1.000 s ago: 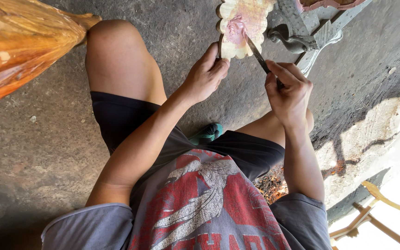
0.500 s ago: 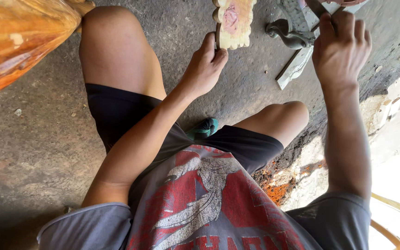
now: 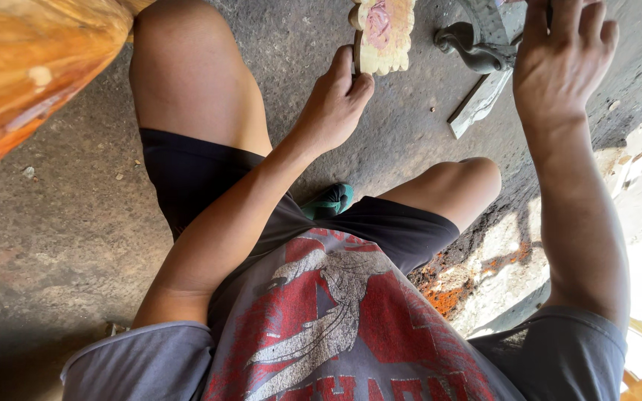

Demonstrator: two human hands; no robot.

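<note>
Left hand (image 3: 334,104), fingers curled shut, grips the lower edge of the carved wooden flower piece (image 3: 383,33). Right hand (image 3: 562,56), right of the carving, spreads its fingers loosely over a grey metal tool (image 3: 484,37); any grasp cannot be told.

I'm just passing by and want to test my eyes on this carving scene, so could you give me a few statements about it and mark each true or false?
1. The left hand grips the edge of the pale carved wooden piece. True.
2. The right hand rests on the person's knee. False: it is raised near the dark metal clamp, away from the knee.
3. The carved piece has a pinkish centre. True.
4. The person sits on green grass. False: the ground is grey concrete floor.
5. An orange-brown wooden object fills the upper left corner. True.
</note>
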